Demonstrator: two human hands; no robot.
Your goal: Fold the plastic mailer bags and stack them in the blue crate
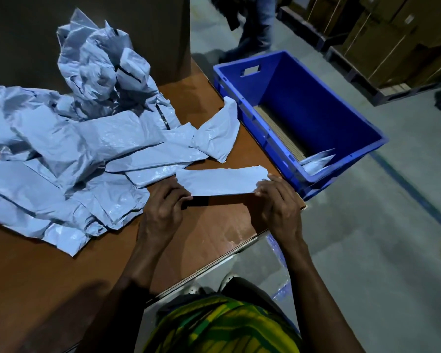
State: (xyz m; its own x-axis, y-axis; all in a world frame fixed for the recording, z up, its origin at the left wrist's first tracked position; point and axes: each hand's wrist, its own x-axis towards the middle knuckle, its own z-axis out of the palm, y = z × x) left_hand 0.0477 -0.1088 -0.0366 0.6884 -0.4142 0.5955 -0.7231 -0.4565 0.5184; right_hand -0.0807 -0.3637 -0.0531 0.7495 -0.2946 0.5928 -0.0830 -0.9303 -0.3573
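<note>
Head view. A folded mailer bag (222,180), a long narrow pale strip, is held just above the near right corner of the brown table (61,276). The left hand (163,207) pinches its left end with curled fingers; the right hand (278,202) grips its right end in the same way. A crumpled pile of unfolded mailer bags (74,154) covers the table's left and far part. The blue crate (341,105) stands just beside the table's right edge, holding folded bags (318,160) at its near end. Another person's legs (255,29) show beyond the crate.
</note>
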